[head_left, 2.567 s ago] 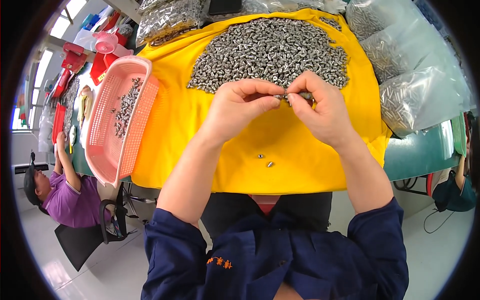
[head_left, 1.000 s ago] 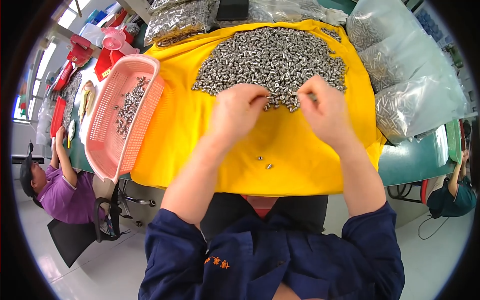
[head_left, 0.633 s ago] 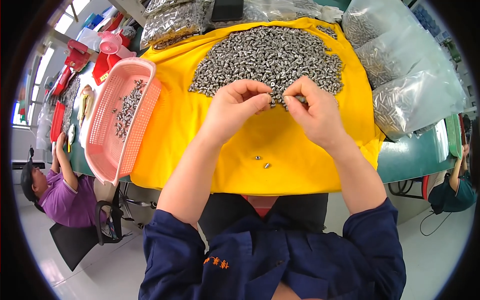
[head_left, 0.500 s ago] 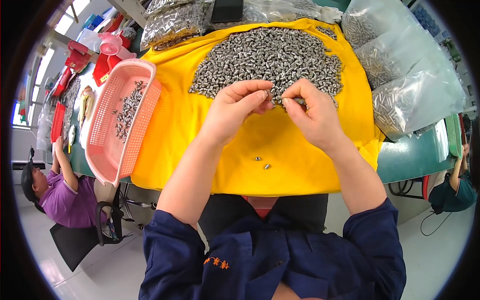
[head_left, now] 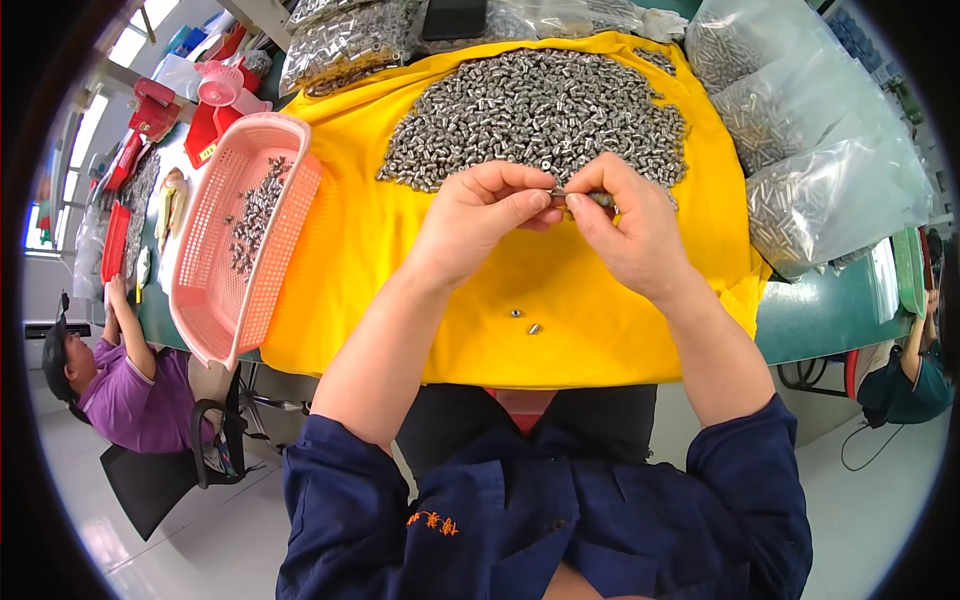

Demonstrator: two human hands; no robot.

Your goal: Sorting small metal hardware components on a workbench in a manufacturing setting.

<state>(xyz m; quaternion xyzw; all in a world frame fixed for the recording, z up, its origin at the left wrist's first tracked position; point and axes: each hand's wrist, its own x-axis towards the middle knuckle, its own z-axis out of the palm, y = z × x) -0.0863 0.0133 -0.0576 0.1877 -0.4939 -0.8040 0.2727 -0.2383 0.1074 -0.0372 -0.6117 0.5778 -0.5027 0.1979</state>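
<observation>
From afar, I see the left hand and right hand angled inward by the near edge of the metal pile, thumbs opposing forefingers, pinching a small metal piece between them there.

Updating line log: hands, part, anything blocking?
Left hand and right hand pinching small metal part, by near edge of metal pile. Two loose pieces on yellow cloth, apart from both hands. Nothing seen blocking.
</observation>
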